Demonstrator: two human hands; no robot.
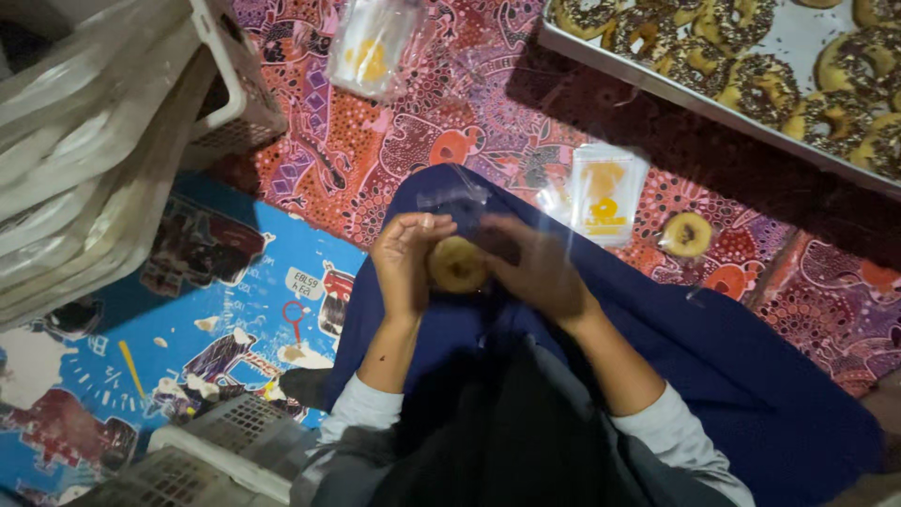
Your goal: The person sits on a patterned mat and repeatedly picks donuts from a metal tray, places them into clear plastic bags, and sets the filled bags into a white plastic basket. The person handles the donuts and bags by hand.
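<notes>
My left hand (pixel 405 261) and my right hand (pixel 533 265) meet over my lap, which is covered in dark blue cloth (pixel 713 347). Between them they hold a round golden doughnut (pixel 457 265), seen from its plain side, and a clear plastic bag (pixel 460 199) whose thin film rises above the fingers. The bag is hard to make out against the cloth. Both hands are curled around the doughnut. On the patterned mat to the right lies another doughnut (pixel 687 234) in clear wrapping.
A metal tray (pixel 657 89) of several chocolate-topped doughnuts sits at the top right. A stack of clear bags with yellow print (pixel 605 194) lies beside my lap, another bundle (pixel 373 45) farther up. White plastic crates (pixel 113 122) stand left, more crates (pixel 216 451) below.
</notes>
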